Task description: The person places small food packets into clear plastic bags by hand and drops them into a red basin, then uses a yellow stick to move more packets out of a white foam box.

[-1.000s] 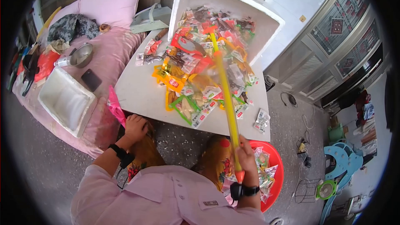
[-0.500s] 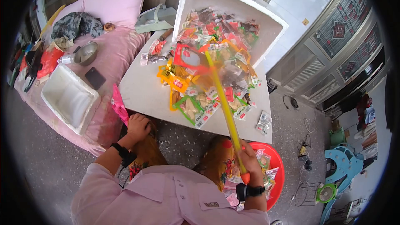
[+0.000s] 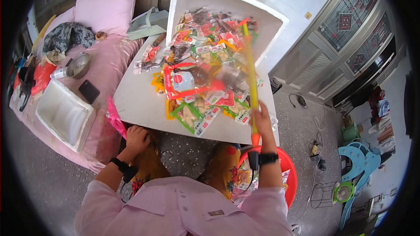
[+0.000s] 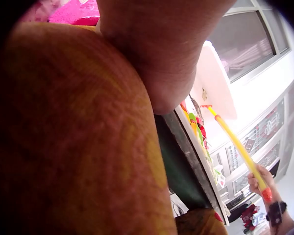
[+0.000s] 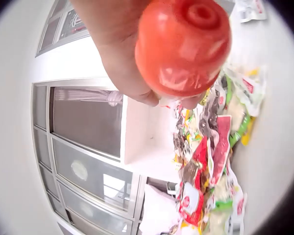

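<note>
My right hand (image 3: 263, 122) grips the lower part of a yellow rod (image 3: 253, 74) with orange-red ends. The rod slants up over a heap of food packets (image 3: 227, 67), its small crosswise tip overlapping the packets inside a white foam box (image 3: 273, 26). In the right wrist view, the rod's rounded red end cap (image 5: 183, 49) hides much of the hand. A red-edged packet (image 3: 180, 83) lies on the heap toward the table's near side. My left hand (image 3: 138, 139) rests on my knee in patterned trousers, fingers relaxed, close to a bright pink bag (image 3: 114, 117).
The heap spills from the tipped box onto a pale table (image 3: 131, 98). A red basin (image 3: 286, 166) of packets stands on the floor below my right arm. On the pink bed to the left lie a foam tray (image 3: 65, 113), a phone (image 3: 89, 91) and a metal bowl (image 3: 78, 65).
The red-edged packet has come toward me across the heap. The rod's tip has swung away from it, up and right into the box, with my right hand rising. My left hand stays on the knee.
</note>
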Available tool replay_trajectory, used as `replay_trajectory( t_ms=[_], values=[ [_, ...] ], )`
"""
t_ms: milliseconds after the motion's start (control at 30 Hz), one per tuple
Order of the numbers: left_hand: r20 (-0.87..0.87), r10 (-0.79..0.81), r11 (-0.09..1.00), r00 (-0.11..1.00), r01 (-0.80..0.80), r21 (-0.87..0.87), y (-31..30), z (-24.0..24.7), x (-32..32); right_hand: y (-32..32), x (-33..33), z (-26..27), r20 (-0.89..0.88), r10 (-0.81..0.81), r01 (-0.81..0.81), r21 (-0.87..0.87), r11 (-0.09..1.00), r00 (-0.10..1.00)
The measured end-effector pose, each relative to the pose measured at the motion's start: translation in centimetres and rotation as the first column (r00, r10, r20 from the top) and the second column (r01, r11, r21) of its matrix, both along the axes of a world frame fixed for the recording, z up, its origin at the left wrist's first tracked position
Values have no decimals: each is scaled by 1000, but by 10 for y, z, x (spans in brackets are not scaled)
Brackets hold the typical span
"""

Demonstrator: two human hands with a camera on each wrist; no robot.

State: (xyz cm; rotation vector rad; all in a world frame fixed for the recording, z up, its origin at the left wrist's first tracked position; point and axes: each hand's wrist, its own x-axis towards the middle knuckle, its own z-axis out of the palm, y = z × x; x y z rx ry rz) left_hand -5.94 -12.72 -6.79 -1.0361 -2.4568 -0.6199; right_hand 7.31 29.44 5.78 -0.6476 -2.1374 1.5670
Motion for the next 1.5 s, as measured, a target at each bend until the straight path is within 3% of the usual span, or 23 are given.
replay_trajectory(
  t_ms=[100,300,400,600,700,900,1067,1133,1200,1300,1433,1500],
  values=[
    [14,4,1000,1000,-4,1,0,0,-1,24,-60,27,36,-119,114,131,985,992],
    [36,3,1000,999,-3,-1,3,7,-3,78,-143,28,31,-155,117,517,848,988],
    [31,9,1000,999,-9,-5,2,6,-3,70,-155,28,209,-285,85,649,756,936],
    [20,-13,1000,1000,13,11,3,7,-2,76,-156,21,211,-198,16,645,764,957],
    [-3,-9,1000,1000,9,-2,4,8,-2,88,-162,35,235,-260,47,650,758,937],
    [29,1,1000,1000,-1,-3,3,8,0,106,-181,28,231,-132,-10,527,850,964],
    [21,2,1000,1000,-2,-20,3,11,1,124,-162,-14,142,-71,5,419,908,987],
    [21,-1,1000,1000,1,-16,3,11,0,112,-135,-16,144,-78,29,314,949,986],
    [22,4,1000,1000,-4,-6,4,10,1,60,-93,20,164,-96,82,94,992,982],
    [15,3,1000,1000,-2,-18,3,7,0,49,-57,21,19,8,-4,-202,979,1000],
    [23,17,1000,1000,-16,-20,6,8,1,35,-41,13,-41,-67,56,-232,971,997],
    [22,19,999,1000,-18,-39,5,9,2,45,-55,15,-27,-80,76,-113,991,996]
  ],
)
